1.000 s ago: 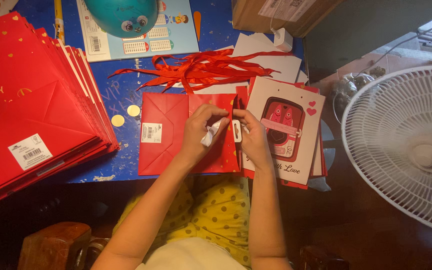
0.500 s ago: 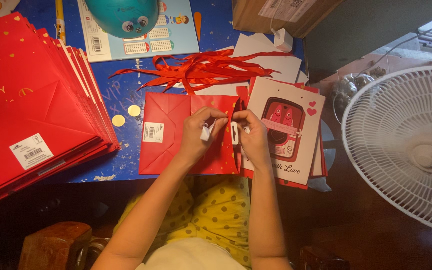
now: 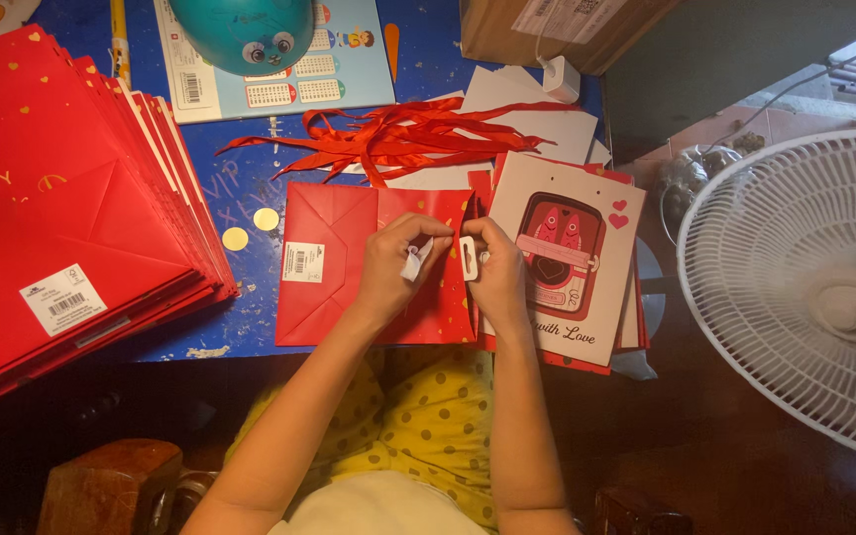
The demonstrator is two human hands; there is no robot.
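Observation:
A flat red paper gift bag [image 3: 334,263] with a white barcode sticker lies on the blue table in front of me. My left hand [image 3: 396,267] rests on its right part and pinches a small white strip [image 3: 414,263]. My right hand [image 3: 492,272] sits at the bag's right edge and holds a small white tag-like piece [image 3: 469,258]. The two hands are close together, their fingertips a short gap apart.
A thick stack of red gift bags [image 3: 61,208] lies at the left. Red ribbons [image 3: 398,134] lie beyond the bag. White and red printed cards [image 3: 572,253] are stacked at the right. A teal round toy [image 3: 242,30], a cardboard box [image 3: 557,25] and a white fan [image 3: 804,287] surround the area.
My fingers have shifted slightly apart, the white strip in the left hand separating from the white piece in the right. The bag has not moved.

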